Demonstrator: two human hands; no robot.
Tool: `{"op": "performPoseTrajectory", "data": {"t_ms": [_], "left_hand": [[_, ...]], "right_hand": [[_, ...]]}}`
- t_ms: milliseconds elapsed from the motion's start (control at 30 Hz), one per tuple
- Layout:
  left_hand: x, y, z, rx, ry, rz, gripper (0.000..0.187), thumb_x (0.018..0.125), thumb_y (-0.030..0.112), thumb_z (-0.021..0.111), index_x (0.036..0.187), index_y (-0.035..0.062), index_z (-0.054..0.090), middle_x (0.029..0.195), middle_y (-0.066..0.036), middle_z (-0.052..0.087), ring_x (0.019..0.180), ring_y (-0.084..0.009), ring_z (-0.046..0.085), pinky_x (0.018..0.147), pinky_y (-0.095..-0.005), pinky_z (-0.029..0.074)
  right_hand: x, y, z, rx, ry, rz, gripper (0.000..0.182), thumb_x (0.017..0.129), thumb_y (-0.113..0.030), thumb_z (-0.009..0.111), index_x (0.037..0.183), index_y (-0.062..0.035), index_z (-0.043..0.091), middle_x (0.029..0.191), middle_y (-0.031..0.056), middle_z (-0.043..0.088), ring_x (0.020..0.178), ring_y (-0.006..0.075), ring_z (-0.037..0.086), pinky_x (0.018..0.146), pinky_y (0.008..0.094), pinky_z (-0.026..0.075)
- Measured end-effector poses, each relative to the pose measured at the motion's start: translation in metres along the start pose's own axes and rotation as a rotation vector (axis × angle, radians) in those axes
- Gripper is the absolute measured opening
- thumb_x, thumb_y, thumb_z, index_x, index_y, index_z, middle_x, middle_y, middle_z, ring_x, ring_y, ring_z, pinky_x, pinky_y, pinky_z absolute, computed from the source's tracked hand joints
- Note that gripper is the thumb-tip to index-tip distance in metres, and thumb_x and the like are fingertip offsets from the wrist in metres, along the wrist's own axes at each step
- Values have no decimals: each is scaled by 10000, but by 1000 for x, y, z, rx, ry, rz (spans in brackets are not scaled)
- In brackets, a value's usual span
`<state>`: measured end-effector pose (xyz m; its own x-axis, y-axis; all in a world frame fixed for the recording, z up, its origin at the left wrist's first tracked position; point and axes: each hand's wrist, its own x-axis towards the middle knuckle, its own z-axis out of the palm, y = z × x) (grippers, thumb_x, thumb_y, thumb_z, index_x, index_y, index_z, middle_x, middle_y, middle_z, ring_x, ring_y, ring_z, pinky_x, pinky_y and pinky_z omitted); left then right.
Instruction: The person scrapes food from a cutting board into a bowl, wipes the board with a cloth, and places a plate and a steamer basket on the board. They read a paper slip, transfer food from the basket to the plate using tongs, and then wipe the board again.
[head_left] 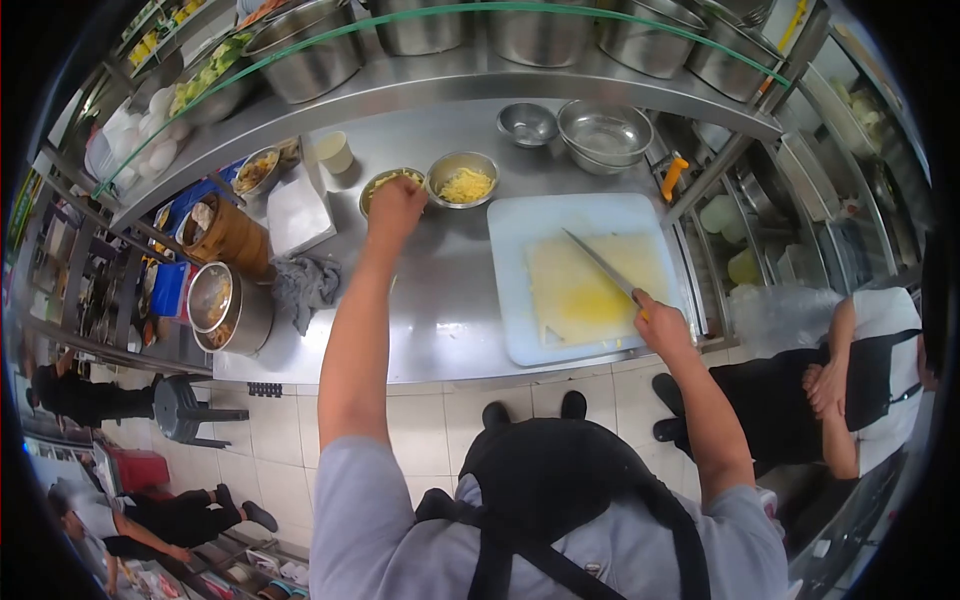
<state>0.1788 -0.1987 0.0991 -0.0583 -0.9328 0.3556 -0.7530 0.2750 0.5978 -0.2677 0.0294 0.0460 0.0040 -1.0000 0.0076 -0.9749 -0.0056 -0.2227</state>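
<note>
My right hand (660, 326) grips a kitchen knife (602, 262) by its handle. The blade lies over a white cutting board (508, 290), above a yellow-stained patch (590, 300). At the back of the counter my left hand (398, 200) reaches over a metal bowl (378, 180) of chopped yellow food, fingers drawn together and pointing down. Whatever those fingers hold is hidden. Touching or nearly touching that bowl on its right is a second metal bowl (462, 160) with yellow shreds (467, 185) in it.
Behind stand a small steel bowl (527, 125), a larger bowl stack (605, 135) and a paper cup (334, 152). Leftward are a grey cloth (305, 290), a white box (300, 217) and a steel pot (245, 320). A shelf (440, 92) overhangs. A person (835, 375) stands at right.
</note>
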Motion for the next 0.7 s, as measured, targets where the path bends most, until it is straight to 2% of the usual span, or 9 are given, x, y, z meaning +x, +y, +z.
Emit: {"op": "performPoseTrajectory", "data": {"t_ms": [167, 300, 367, 433, 500, 533, 600, 633, 700], "left_hand": [[43, -13, 56, 46, -16, 120, 198, 873, 199, 621, 862, 24, 712, 898, -239, 692, 873, -418, 661, 794, -487, 528], [-19, 8, 10, 132, 199, 101, 197, 888, 184, 607, 876, 23, 719, 956, -221, 691, 899, -445, 643, 817, -504, 518], [-69, -44, -31, 418, 202, 151, 244, 894, 234, 619, 869, 15, 725, 927, -211, 704, 920, -416, 661, 814, -498, 523], [-101, -122, -54, 542, 265, -431, 276, 883, 266, 634, 937, 4, 702, 987, -238, 692, 993, -398, 646, 860, -486, 509], [-120, -169, -60, 869, 434, -681, 370, 868, 271, 644, 1088, -26, 649, 1137, -278, 650, 1115, -411, 597, 971, -495, 463], [-121, -182, -55, 864, 425, -683, 370, 868, 271, 644, 1088, -26, 649, 1137, -278, 650, 1115, -411, 597, 971, -495, 463], [-127, -200, -32, 721, 349, -733, 452, 856, 209, 631, 1220, -53, 576, 1299, -282, 583, 1230, -445, 521, 1058, -503, 402], [-133, -196, -21, 712, 321, -739, 452, 856, 209, 631, 1220, -53, 576, 1299, -282, 583, 1230, -445, 521, 1058, -503, 402], [-145, -184, -6, 507, 127, -352, 417, 848, 128, 595, 1221, -57, 580, 1319, -277, 574, 1253, -443, 507, 1081, -499, 391]], "right_hand": [[2, 2, 4, -16, -31, 8, 412, 864, -166, 582, 1271, -107, 609, 816, 232, 685, 763, 414, 673, 708, 500, 541], [1, 6, 7, 15, -1, 20, 417, 865, -171, 583, 1279, -127, 611, 837, 230, 687, 780, 424, 668, 723, 510, 536], [3, 10, 11, 4, -5, 13, 441, 864, -182, 583, 1303, -150, 597, 881, 231, 691, 800, 434, 663, 731, 517, 532], [5, 10, 11, 11, -15, 21, 446, 862, -184, 586, 1306, -147, 593, 892, 232, 691, 803, 435, 663, 732, 519, 531], [4, 10, 14, 19, 5, 13, 457, 858, -188, 591, 1313, -142, 587, 909, 238, 687, 812, 439, 661, 731, 520, 528], [6, 11, 17, 12, -1, 19, 457, 858, -188, 591, 1313, -142, 587, 909, 238, 687, 812, 439, 661, 731, 520, 528], [4, 16, 20, 32, 18, 0, 461, 861, -190, 590, 1319, -140, 585, 910, 240, 685, 820, 443, 658, 736, 520, 526], [3, 15, 17, 17, -1, 14, 461, 861, -190, 590, 1319, -140, 585, 910, 240, 685, 820, 443, 658, 736, 520, 526], [5, 10, 16, 18, -23, 56, 465, 862, -195, 588, 1323, -136, 585, 906, 242, 683, 829, 448, 656, 748, 517, 527]]}}
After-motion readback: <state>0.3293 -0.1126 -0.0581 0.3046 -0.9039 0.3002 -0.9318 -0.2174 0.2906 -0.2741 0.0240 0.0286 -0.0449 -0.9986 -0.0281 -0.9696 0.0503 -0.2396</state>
